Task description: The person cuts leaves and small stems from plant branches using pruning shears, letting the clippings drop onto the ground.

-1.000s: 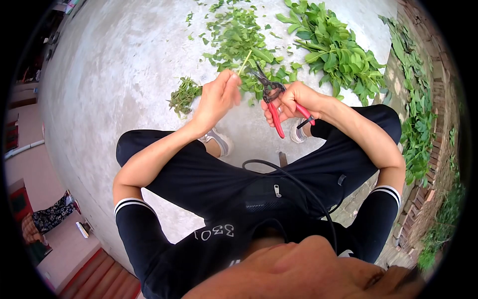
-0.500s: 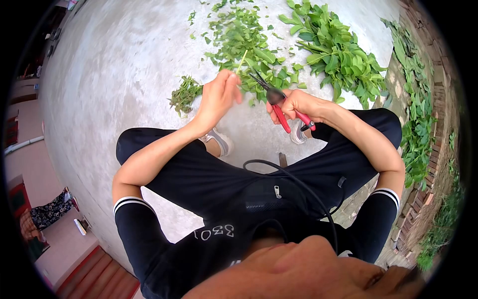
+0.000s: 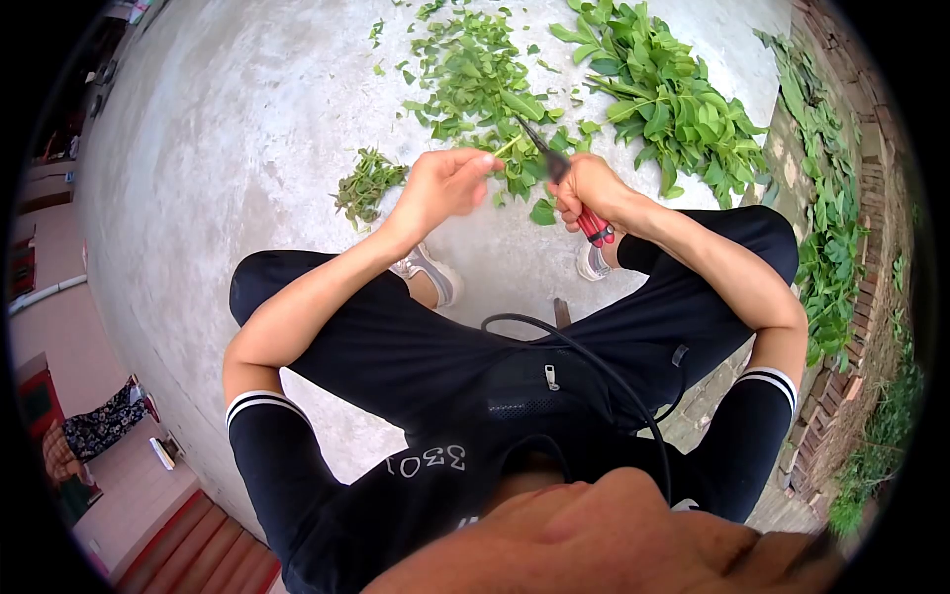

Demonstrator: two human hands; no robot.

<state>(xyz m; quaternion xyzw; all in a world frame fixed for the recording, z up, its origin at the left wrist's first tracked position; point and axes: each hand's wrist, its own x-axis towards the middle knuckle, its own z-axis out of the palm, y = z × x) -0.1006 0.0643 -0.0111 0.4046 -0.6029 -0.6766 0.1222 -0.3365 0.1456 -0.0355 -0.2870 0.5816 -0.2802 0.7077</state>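
Between its thumb and fingers, my left hand [image 3: 450, 183] pinches a thin pale-green stem [image 3: 509, 148]. My right hand [image 3: 592, 188] is wrapped round the red handles of pruning shears [image 3: 596, 228], which are squeezed together. Their dark blades [image 3: 534, 137] point up and left, close to the stem's far end; whether they touch it I cannot tell. Under and beyond the blades, cut green leaves [image 3: 470, 74] lie scattered on the concrete. To the left of my left hand sits a small heap of short stems [image 3: 368, 185].
A large pile of leafy branches [image 3: 683, 109] lies at the upper right. More leaves [image 3: 821, 198] line the ground beside a row of bricks [image 3: 859, 297]. A black cable [image 3: 604, 371] crosses my lap. At the far left, a person [image 3: 89, 426] is near a building.
The shears' handles have gone from spread to squeezed together. My left hand has shifted slightly right, and the stem now leans right instead of pointing up. A leaf now shows below the blades.
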